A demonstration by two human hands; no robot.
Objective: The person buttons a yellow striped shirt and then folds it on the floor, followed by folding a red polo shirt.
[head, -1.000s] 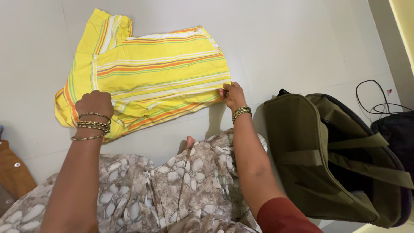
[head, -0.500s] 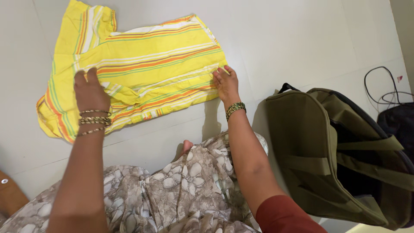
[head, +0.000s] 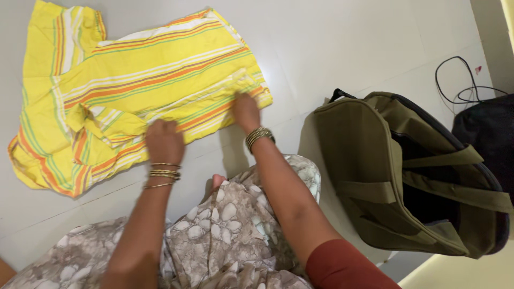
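A yellow striped shirt point(head: 134, 91) lies spread on the pale tiled floor point(head: 348, 48), partly folded, with its near long edge turned over toward the person and one sleeve sticking out at the far left. The left hand point(head: 163, 140) presses down on that folded near edge around its middle, fingers curled onto the cloth; whether they pinch a fold or only bear down on it cannot be told. The right hand point(head: 245, 111) rests on the same edge close to the shirt's right corner, fingers flat and spread against the fabric, gripping nothing.

The likely trouble is the fold itself. The cloth looks thin and loose, and there is already a rumpled bunch just left of the left hand. If the hands slide without holding the layers together, the turned-over strip could skew or creases could get pressed in. The smooth floor may also let the whole shirt drift.

The person's patterned skirt point(head: 235, 225) lies just below the hands, an open olive bag point(head: 407, 171) stands to the right, and a black cable point(head: 455, 80) lies beyond it.
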